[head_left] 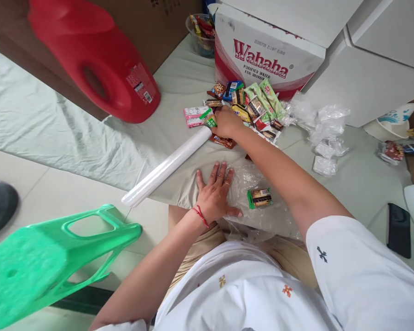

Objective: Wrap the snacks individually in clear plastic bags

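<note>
My left hand, with a red string at the wrist, lies flat with fingers spread at the near edge of the cloth-covered surface. Its right side touches a sheet of clear plastic film. On that film, to the right, lies a small wrapped snack with green ends. My right hand reaches into a pile of wrapped snacks, its fingers curled and closed on a green-edged snack packet; the fingertips are partly hidden. A white roll of film slants beside both hands.
A Wahaba-style red-and-white carton stands behind the pile, near a clear snack tub. Crumpled clear plastic packs and a black phone lie right. A red jug and green stool are left.
</note>
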Tool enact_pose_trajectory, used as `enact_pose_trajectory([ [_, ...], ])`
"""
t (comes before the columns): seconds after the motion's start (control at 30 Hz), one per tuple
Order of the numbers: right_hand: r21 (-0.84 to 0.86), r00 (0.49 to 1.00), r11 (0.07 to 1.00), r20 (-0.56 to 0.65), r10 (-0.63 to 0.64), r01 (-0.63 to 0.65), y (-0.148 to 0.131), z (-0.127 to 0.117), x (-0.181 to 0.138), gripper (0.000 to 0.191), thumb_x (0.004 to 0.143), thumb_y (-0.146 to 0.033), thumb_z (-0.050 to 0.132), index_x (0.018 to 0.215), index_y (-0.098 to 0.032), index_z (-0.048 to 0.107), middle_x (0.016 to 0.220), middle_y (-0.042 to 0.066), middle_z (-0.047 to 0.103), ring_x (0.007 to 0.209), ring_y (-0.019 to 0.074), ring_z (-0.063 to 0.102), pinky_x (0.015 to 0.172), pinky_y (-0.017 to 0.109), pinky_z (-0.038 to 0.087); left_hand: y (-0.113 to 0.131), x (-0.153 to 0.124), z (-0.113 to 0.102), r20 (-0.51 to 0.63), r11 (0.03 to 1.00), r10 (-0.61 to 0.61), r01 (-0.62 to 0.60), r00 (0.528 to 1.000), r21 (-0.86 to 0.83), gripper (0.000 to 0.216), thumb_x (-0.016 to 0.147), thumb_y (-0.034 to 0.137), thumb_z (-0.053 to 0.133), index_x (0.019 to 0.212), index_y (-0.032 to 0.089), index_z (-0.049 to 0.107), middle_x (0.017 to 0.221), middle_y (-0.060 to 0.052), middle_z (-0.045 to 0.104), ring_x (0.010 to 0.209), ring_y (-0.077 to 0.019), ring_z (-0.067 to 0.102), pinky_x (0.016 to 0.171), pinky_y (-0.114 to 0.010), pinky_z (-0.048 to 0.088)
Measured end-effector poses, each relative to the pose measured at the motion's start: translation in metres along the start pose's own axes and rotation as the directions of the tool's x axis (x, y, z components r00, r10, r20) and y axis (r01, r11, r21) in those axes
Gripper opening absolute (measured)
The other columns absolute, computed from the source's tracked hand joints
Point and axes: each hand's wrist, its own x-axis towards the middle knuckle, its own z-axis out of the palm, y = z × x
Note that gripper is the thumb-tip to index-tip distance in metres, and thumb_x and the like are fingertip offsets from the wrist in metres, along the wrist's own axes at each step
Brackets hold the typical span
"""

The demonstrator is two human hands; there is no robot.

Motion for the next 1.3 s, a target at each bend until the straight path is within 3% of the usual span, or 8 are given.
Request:
enact_pose_trajectory([
  [0.23, 0.067, 0.985, 0.992, -0.144, -0.094, 0.104, -0.013, -0.004, -0.002, 0.049, 0.088, -0.030, 0.074, 0.131, -0.010, 0.061, 0.137, 0.017, 0.058, 0.128, 0.0354, 0.051, 0.112, 0.048, 0.041, 0.002, 0.000, -0.004, 0.022, 0.999, -0.012, 0.013, 1.000, -0.031, 0.133, 0.065, 0.080, 0.075, 0.168, 0.018, 0.017, 0.175, -0.019, 0.001, 0.161, -0.0469, -0.002, 0.117, -0.082, -0.009],
  [0.37, 0.213, 0.962, 0.942, -0.137, -0.234, 0.260, 0.016, -0.044, -0.080, 0.058, 0.090, -0.042, 0.069, 0.141, -0.016, 0.056, 0.131, 0.012, 0.060, 0.116, 0.0312, 0.058, 0.102, 0.044, 0.045, 0.001, 0.000, -0.002, 0.016, 1.000, -0.006, 0.006, 1.000, -0.013, 0.136, 0.064, 0.082, 0.074, 0.168, 0.019, 0.014, 0.175, -0.018, -0.002, 0.162, -0.0453, -0.002, 0.117, -0.082, -0.010],
  [0.53, 0.320, 0.966, 0.923, 0.075, -0.249, 0.213, 0.076, -0.065, -0.201, 0.054, 0.082, -0.040, 0.077, 0.130, -0.021, 0.065, 0.104, 0.008, 0.069, 0.092, 0.0261, 0.063, 0.085, 0.037, 0.049, -0.002, 0.000, 0.002, -0.020, 1.000, 0.008, -0.008, 1.000, 0.011, 0.132, 0.067, 0.083, 0.070, 0.168, 0.019, 0.014, 0.175, -0.020, 0.001, 0.161, -0.0471, -0.002, 0.116, -0.083, -0.006],
  [0.7, 0.241, 0.944, 0.935, 0.141, -0.298, 0.259, 0.095, -0.042, -0.265, 0.044, 0.084, -0.036, 0.077, 0.127, -0.024, 0.071, 0.113, 0.012, 0.069, 0.106, 0.0321, 0.059, 0.093, 0.043, 0.048, -0.002, 0.001, 0.004, -0.019, 0.999, 0.010, -0.009, 1.000, 0.050, 0.133, 0.068, 0.086, 0.067, 0.169, 0.018, 0.012, 0.175, -0.021, -0.001, 0.161, -0.0474, -0.003, 0.117, -0.083, -0.004],
  [0.9, 0.111, 0.947, 0.957, 0.149, -0.283, 0.268, 0.083, -0.020, -0.270, 0.054, 0.089, -0.034, 0.074, 0.141, -0.025, 0.064, 0.132, 0.015, 0.064, 0.114, 0.0363, 0.053, 0.097, 0.051, 0.046, 0.001, 0.001, 0.002, -0.007, 0.997, -0.007, 0.008, 1.000, 0.082, 0.133, 0.069, 0.086, 0.067, 0.169, 0.017, 0.012, 0.175, -0.022, -0.001, 0.162, -0.0466, -0.002, 0.117, -0.083, -0.001],
  [1.07, 0.225, 0.972, 0.945, -0.055, -0.229, 0.235, 0.092, -0.024, -0.312, 0.064, 0.096, -0.056, 0.063, 0.154, -0.033, 0.050, 0.149, 0.013, 0.055, 0.128, 0.0366, 0.051, 0.107, 0.057, 0.045, 0.000, 0.000, 0.002, -0.022, 0.995, 0.004, -0.002, 1.000, 0.098, 0.128, 0.072, 0.078, 0.070, 0.168, 0.017, 0.012, 0.175, -0.021, -0.001, 0.162, -0.0455, 0.000, 0.117, -0.084, 0.000],
  [1.2, 0.255, 0.972, 0.939, -0.095, -0.213, 0.231, 0.096, -0.004, -0.378, 0.092, 0.082, -0.070, 0.072, 0.161, -0.036, 0.040, 0.147, 0.014, 0.056, 0.135, 0.0407, 0.048, 0.113, 0.062, 0.044, -0.002, -0.001, 0.002, -0.047, 0.997, 0.013, -0.009, 0.999, 0.081, 0.123, 0.074, 0.071, 0.072, 0.168, 0.016, 0.015, 0.175, -0.021, 0.000, 0.162, -0.0453, 0.003, 0.118, -0.082, -0.001],
  [1.3, 0.186, 0.978, 0.963, -0.115, -0.176, 0.195, 0.091, 0.027, -0.411, 0.071, 0.088, -0.052, 0.075, 0.153, -0.036, 0.051, 0.138, 0.014, 0.063, 0.128, 0.0401, 0.053, 0.107, 0.065, 0.048, -0.005, -0.001, 0.004, -0.068, 0.998, 0.019, -0.015, 0.998, 0.059, 0.122, 0.075, 0.069, 0.071, 0.168, 0.014, 0.015, 0.175, -0.022, 0.001, 0.162, -0.0452, 0.003, 0.119, -0.081, 0.000],
])
